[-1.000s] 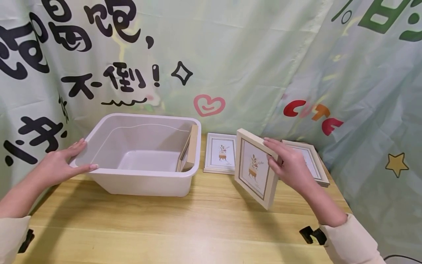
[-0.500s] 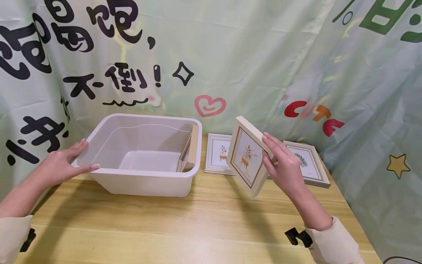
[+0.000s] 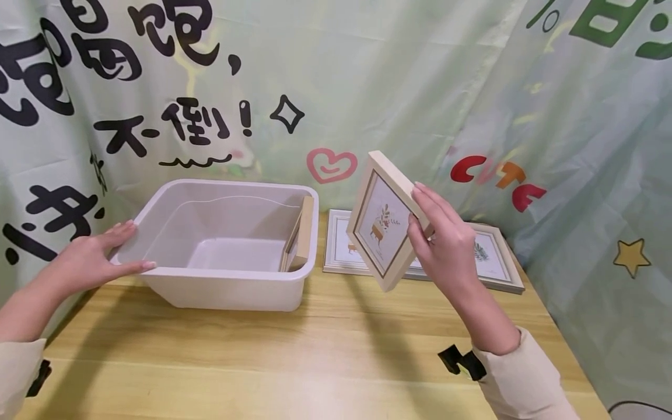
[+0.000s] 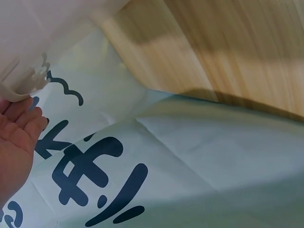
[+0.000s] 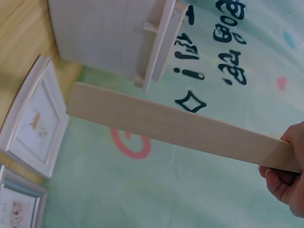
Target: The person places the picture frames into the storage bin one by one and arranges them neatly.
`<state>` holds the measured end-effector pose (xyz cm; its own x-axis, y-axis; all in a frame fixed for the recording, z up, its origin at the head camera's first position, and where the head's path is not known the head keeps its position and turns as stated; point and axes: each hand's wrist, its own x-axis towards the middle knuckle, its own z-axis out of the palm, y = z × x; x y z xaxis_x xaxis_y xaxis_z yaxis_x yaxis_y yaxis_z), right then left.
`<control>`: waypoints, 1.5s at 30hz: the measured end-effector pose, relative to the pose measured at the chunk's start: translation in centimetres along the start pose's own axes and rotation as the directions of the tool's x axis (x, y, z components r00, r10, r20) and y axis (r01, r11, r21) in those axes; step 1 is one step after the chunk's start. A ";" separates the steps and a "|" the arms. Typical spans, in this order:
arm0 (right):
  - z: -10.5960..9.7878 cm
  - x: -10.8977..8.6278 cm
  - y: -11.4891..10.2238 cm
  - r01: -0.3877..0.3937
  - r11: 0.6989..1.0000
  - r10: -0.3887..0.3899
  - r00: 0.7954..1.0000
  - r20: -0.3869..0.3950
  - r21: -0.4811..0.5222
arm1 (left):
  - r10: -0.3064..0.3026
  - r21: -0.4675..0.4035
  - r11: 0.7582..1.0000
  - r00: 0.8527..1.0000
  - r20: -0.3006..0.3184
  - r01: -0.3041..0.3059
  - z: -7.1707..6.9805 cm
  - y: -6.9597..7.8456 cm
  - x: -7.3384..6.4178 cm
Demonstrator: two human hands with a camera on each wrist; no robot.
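Note:
My left hand [image 3: 97,262] grips the left rim of a pale plastic tub [image 3: 226,291], its thumb lying over the front corner. In the left wrist view, the fingers [image 4: 21,116] reach up under the tub's rim. One wooden picture frame [image 3: 301,236] stands on edge inside, against the tub's right wall. My right hand [image 3: 446,245] pinches another light-wood picture frame [image 3: 382,224] by its right side, holding it tilted above the table. That frame's picture shows a potted plant. The right wrist view has the held frame edge-on, a long flat wooden side [image 5: 180,126].
Behind the held frame, a white picture frame [image 3: 336,267] and one with a green leaf print [image 3: 493,256] lie on the wooden table [image 3: 294,361]. A silver-edged frame [image 5: 21,202] lies between them. Printed fabric [image 3: 399,87] hangs along the back and sides.
My right hand has raised the held picture frame and moved it left, toward the tub, tilting it further. The left hand stays on the tub's rim.

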<state>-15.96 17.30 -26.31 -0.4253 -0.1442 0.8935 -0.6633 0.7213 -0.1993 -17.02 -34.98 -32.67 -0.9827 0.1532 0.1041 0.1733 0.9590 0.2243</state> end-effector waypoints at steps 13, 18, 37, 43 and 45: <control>0.2 2.9 -3.1 -0.055 0.997 0.062 0.985 -0.160 0.047 | 0.022 0.044 0.999 0.999 -0.024 -0.021 -0.2 0.0 0.2; 0.4 4.3 -4.5 -0.098 0.992 0.112 0.972 -0.208 0.079 | -0.001 0.028 1.000 1.000 -0.021 0.001 -0.1 0.0 -0.2; 3.7 7.5 -8.0 -0.245 0.928 0.308 0.928 -0.208 0.282 | -0.020 0.009 1.000 1.000 -0.012 0.020 -0.1 0.0 -0.2; 5.4 7.8 -8.6 -0.258 0.910 0.325 0.930 -0.170 0.325 | -0.011 0.009 1.000 1.000 -0.023 0.011 0.0 -0.1 -0.2; 6.0 7.6 -8.6 -0.257 0.910 0.322 0.932 -0.165 0.327 | -0.007 0.010 1.000 1.000 -0.028 0.007 0.0 0.0 -0.2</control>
<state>-17.25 5.94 -20.22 -0.5087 0.2096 0.8350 -0.6953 0.4718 -0.5421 -16.80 -35.08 -32.66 -0.9816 0.1396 0.1301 0.1655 0.9624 0.2156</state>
